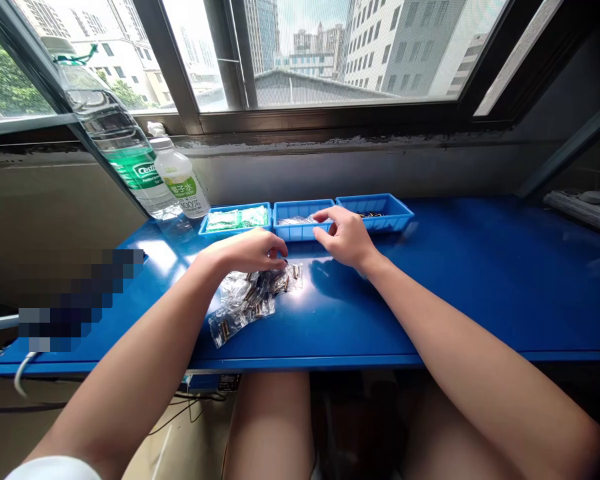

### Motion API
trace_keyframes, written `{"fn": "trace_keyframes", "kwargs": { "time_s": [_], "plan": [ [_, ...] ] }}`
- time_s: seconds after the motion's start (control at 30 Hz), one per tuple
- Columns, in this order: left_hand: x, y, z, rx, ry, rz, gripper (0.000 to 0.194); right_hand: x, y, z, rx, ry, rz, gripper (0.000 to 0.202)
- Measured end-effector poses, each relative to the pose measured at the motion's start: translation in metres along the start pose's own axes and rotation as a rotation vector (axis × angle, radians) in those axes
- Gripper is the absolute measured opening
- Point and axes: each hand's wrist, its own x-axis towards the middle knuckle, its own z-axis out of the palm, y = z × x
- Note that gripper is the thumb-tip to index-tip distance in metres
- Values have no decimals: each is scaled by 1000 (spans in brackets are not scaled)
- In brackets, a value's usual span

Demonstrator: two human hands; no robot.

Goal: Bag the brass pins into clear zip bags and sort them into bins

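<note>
My left hand (254, 249) is over a pile of small clear plastic bags (245, 300) on the blue table. Its fingers are curled together, and a tiny dark bit shows at the fingertips, too small to name. Brass-coloured and dark pieces, perhaps screws, show inside the bags. My right hand (349, 235) reaches to the middle blue bin (297, 233), thumb and index finger apart at its right end, with nothing visible between them. Clear packets (296, 219) lie in that bin. Behind my right hand, the right bin (397, 212) holds small dark and brass-coloured pieces (371, 215).
The left blue bin (210, 231) contains green-and-white packets (237, 219). A large water bottle (115, 133) and a smaller white bottle (181, 177) stand behind it, left. A window (330, 53) rises beyond the blue table (480, 287). A blurred-out object (80, 303) lies at left.
</note>
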Motion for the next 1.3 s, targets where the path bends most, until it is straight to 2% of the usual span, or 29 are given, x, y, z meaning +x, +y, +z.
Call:
{"fn": "trace_keyframes", "kwargs": {
  "time_s": [0.07, 0.17, 0.3, 0.4, 0.63, 0.87, 1.07, 1.3],
  "plan": [
    [0, 2, 1, -2, -18, 20, 42, -2, -3, 0, 38, -117, -62, 10],
    [1, 5, 2, 4, -56, 3, 58, -4, -6, 1, 84, -338, -136, 10],
    [2, 7, 3, -6, -72, -11, 62, -6, -7, 4, 51, -562, -177, 40],
    [2, 8, 4, -12, -66, -9, 58, -6, -7, 7, -57, -627, -184, 54],
    [3, 5, 4, -18, -66, -22, 58, -7, -6, 12, -37, -663, -181, 39],
    [2, 1, 4, -59, -40, -2, 59, -6, -5, 10, 13, -625, -108, 27],
    [2, 2, 5, -92, -6, 38, 38, -7, -4, 8, 113, -470, -95, 14],
    [8, -3, 13, -25, 239, 148, 32, -7, -10, 3, 197, -229, -132, 14]
  ]
}}
